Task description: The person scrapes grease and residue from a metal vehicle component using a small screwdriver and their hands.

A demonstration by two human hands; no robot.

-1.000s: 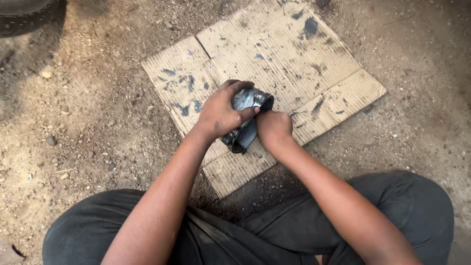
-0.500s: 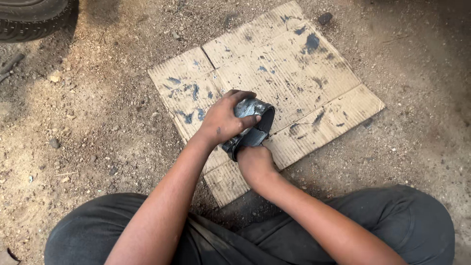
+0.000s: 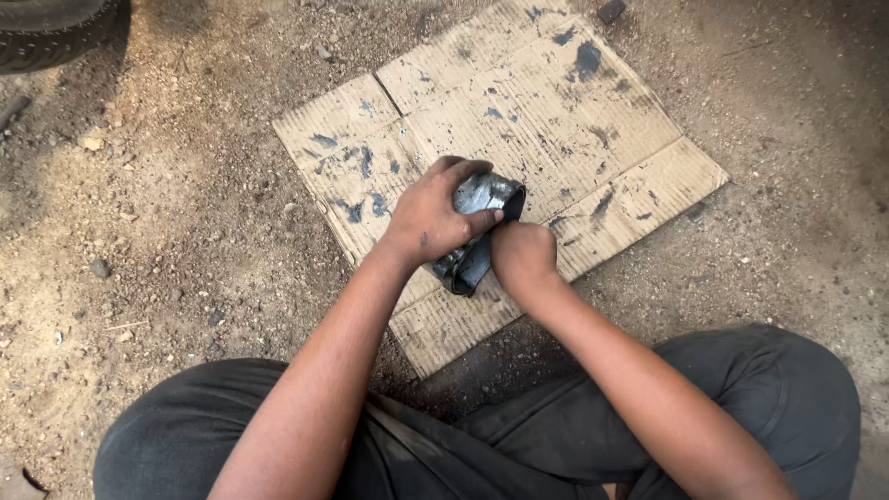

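Head view: left hand point(image 3: 433, 215) clamped over folded black rubber piece point(image 3: 480, 231), right hand point(image 3: 521, 256) fisted against its near-right edge, on stained cardboard point(image 3: 556, 102).

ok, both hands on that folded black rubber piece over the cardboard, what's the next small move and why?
Probably press the right hand down and draw it along the lower end of the folded black rubber piece, while the left hand pins the top. The left hand lies spread over the upper fold, the right is fisted against the lower edge, and the piece rests on the stained cardboard sheet.
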